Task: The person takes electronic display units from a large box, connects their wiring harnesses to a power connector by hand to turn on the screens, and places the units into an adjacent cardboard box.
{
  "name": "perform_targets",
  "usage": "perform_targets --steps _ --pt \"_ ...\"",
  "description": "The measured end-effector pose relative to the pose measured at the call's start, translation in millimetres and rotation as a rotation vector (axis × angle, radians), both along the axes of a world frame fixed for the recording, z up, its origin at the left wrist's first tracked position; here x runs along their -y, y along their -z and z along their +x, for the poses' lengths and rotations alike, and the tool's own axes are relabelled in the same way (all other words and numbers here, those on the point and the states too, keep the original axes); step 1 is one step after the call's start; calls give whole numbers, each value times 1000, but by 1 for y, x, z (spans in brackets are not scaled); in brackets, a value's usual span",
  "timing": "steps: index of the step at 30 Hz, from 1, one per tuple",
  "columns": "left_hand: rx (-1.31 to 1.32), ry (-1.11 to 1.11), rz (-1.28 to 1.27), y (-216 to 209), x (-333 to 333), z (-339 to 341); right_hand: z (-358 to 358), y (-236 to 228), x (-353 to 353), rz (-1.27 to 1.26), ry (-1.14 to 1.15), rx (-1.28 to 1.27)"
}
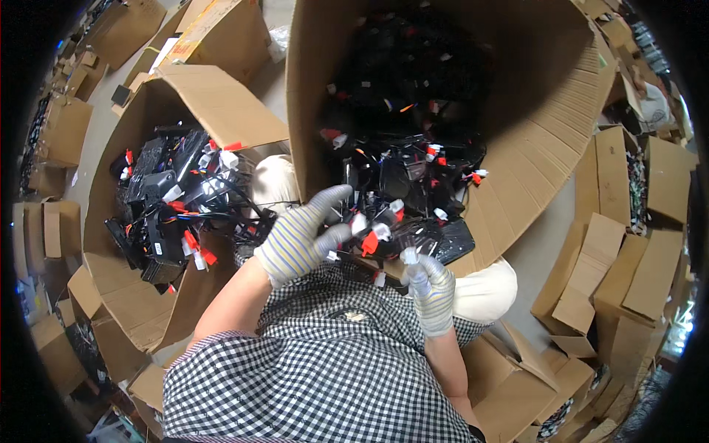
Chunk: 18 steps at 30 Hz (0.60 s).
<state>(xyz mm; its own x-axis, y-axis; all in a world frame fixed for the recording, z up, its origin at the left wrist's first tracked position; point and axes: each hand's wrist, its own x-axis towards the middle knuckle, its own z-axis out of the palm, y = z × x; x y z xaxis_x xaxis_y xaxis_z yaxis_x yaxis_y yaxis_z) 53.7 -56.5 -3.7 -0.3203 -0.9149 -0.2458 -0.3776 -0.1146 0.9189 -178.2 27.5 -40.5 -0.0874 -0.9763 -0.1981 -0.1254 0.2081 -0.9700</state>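
My left hand [297, 242], in a striped knit glove, is open with thumb and index finger apart. Just beyond its fingertips are a white connector [359, 224] and a red connector [370, 243], slightly blurred. My right hand [433, 294], gloved alike, is closed, with a small whitish translucent piece [410, 255] at its fingertips; its exact kind is unclear. In front of me a large cardboard box [528, 173] opens toward my lap, heaped with black wired parts [395, 181] bearing red and white connectors. Its deep end is in shadow.
At the left stands another open box [111, 292] filled with black wired units [159, 188]. My two white-covered knees [484, 293] flank the large box's mouth. More cardboard boxes [591, 292] crowd the right, and another [509, 376] lies beside my right forearm.
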Motion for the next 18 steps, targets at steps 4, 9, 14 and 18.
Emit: perform_targets --steps 4,9,14,18 --pt "237 439 -180 -10 -18 8 17 -8 45 -307 -314 -66" --pt "349 515 -258 -34 -28 23 15 -4 70 -143 -927 186" --pt "976 493 -422 -11 -10 83 -4 -20 62 -35 -1286 -357" --pt "766 272 -503 -32 -13 72 4 -21 40 -332 -825 -392"
